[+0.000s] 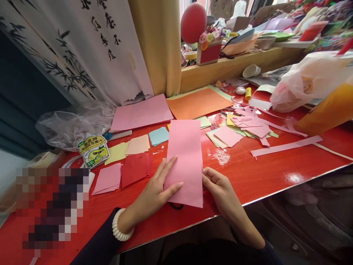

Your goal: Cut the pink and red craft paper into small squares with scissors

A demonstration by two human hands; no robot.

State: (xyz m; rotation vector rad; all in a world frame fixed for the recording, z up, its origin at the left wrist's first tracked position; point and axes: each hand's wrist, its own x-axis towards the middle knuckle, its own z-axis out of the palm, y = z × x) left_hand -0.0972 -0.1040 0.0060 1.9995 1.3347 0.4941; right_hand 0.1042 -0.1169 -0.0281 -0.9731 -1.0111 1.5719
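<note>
A tall pink sheet of paper (184, 147), apparently folded with its layers slightly apart at the right edge, lies in front of me. My left hand (158, 189) rests over its left side, thumb and fingers spread on the paper. At the right edge my right hand (220, 186) has its fingers curled and pinches the paper; its fingertips are partly hidden. A dark curved piece (176, 206) pokes out beneath the sheet's lower edge, the rest of it covered. Left of the sheet are red paper squares (135, 169), pink squares (107, 178) and blue squares (159, 136).
Large pink (143, 112) and orange sheets (200, 103) lie at the back. Paper scraps (252, 125) and a long pink strip (286, 146) are to the right. A yellow-green pouch (93, 151) stands left. White bits (220, 156) dot the red table (234, 169).
</note>
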